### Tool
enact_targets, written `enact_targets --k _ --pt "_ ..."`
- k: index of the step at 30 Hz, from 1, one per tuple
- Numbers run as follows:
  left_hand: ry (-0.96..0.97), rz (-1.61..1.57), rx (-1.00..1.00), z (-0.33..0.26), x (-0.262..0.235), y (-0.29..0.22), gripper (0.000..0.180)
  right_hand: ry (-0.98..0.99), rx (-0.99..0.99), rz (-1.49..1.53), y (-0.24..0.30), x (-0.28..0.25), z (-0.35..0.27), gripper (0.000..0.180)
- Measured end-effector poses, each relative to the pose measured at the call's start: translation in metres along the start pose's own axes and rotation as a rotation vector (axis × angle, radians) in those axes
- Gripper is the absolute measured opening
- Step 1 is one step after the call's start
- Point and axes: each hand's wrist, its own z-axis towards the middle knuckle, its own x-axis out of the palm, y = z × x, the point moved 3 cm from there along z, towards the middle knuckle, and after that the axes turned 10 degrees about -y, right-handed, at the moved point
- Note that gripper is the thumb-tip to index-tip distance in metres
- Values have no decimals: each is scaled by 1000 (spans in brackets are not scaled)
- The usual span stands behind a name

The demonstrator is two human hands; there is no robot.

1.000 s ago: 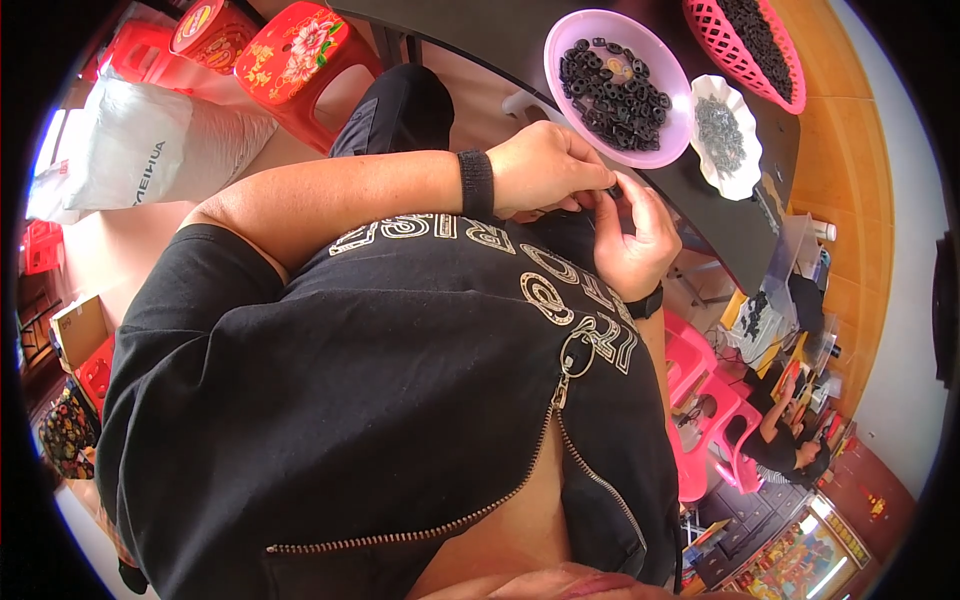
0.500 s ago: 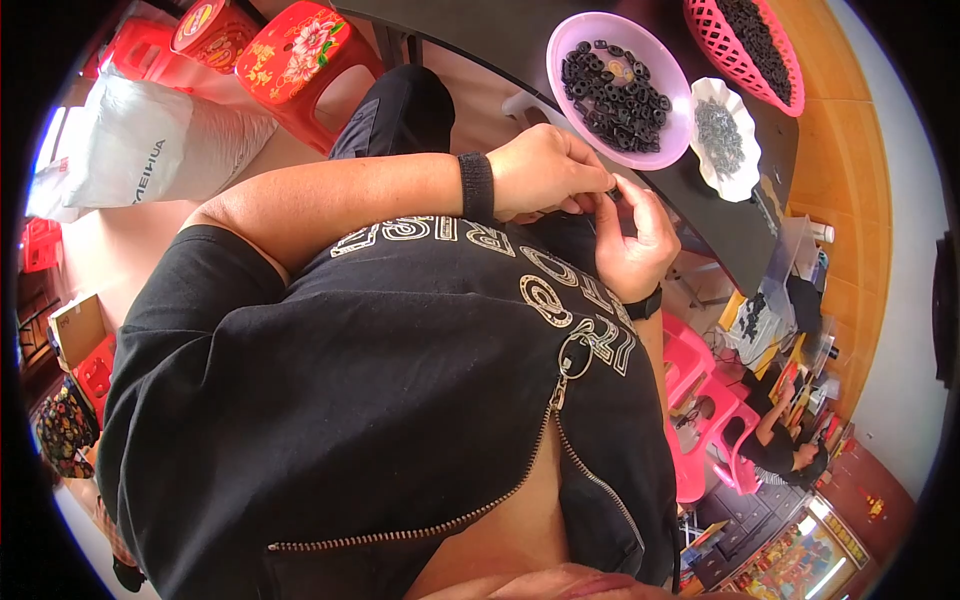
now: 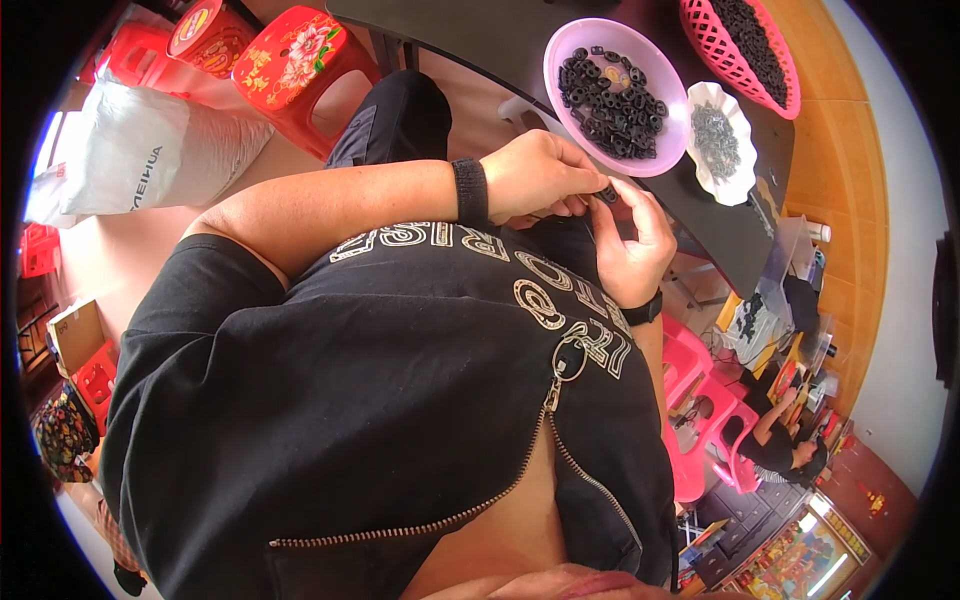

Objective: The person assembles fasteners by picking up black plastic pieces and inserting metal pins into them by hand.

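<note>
A small black plastic part is pinched between my two hands, over my lap and just short of the dark table's edge. My left hand, with a black band at the wrist, is closed, its thumb and forefinger on one end of the part. From the other side the fingertips of my right hand grip it, with a dark watch on that wrist. Most of the part is covered by fingers. Beyond my hands, a lilac bowl contains many similar black parts.
On the dark table stand a white scalloped dish of small clear or metallic pieces and a pink basket of black parts. A red stool and white sack are at left. Pink chairs and a seated person are at right.
Both hands stay together at nearly the same place. More of the black part shows between my fingertips now. The whole view has shifted slightly.
</note>
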Motion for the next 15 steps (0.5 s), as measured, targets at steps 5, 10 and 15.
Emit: enact_targets --k 5,10,15 --pt "-31 -9 -23 1 -4 -1 21 59 70 -34 2 -2 7 25" --pt "-86 27 -46 2 -10 -2 24 337 285 -23 -3 -13 30 19" --pt "-90 -10 -22 -2 -13 -1 22 -134 301 217 -26 -54 130 28"
